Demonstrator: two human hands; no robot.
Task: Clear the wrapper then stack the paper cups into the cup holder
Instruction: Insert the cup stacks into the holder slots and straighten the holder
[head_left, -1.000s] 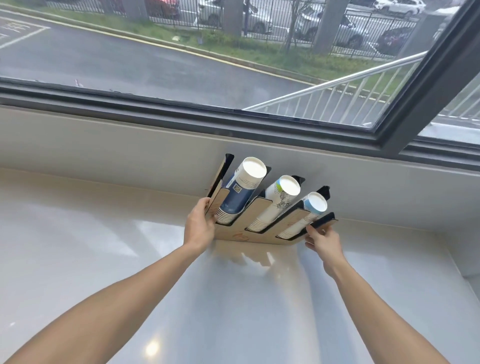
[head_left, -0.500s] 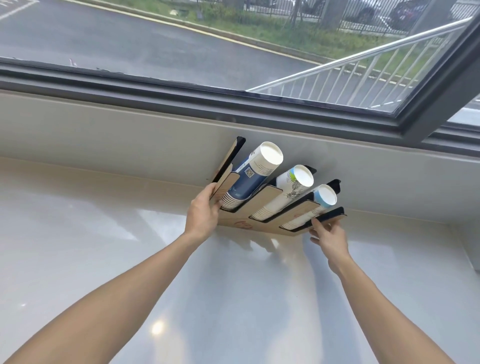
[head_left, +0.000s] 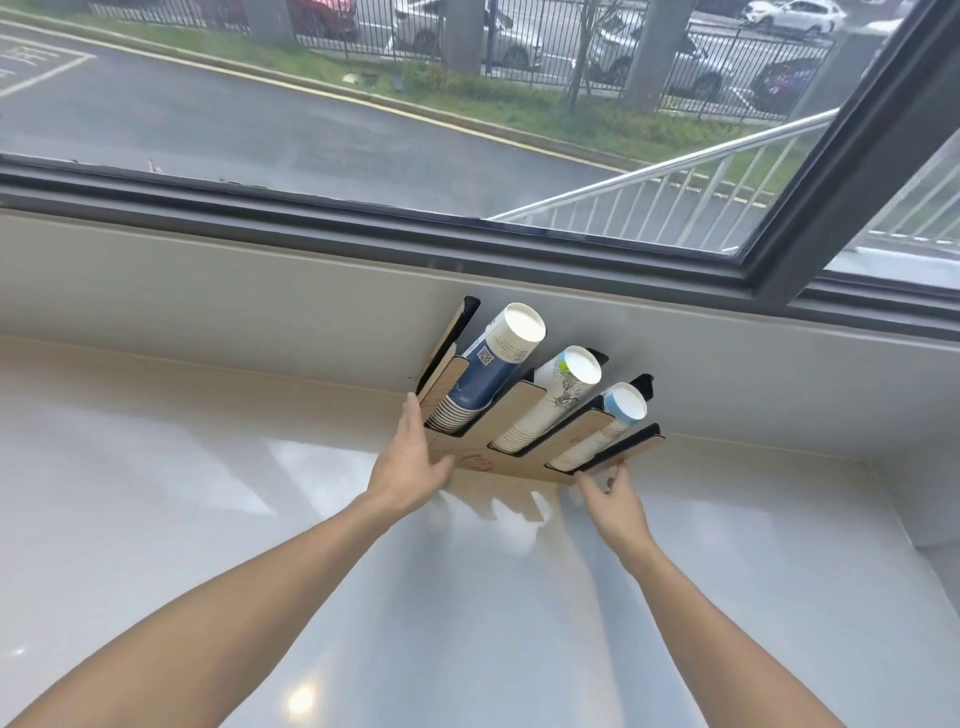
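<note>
Three stacks of paper cups lying slanted in the cup holder (head_left: 519, 465) at frame centre: blue stack (head_left: 483, 376) leftmost, white printed stack (head_left: 550, 400) in the middle, small stack (head_left: 602, 434) rightmost, bottoms pointing toward the upper right. Holder sitting on the white counter (head_left: 208, 493), back edge close against the wall (head_left: 260, 291) below the window (head_left: 415, 130). Left hand (head_left: 413, 465) pressing flat on the holder's left end, fingers extended, gripping nothing. Right hand (head_left: 615, 501) touching the lower right corner with fingertips, loosely spread, not closed on anything. No wrapper showing anywhere. Judging the risk: uneven pushing skewing the holder on the glossy counter, or jolting it against the wall and sliding the stacks out.
</note>
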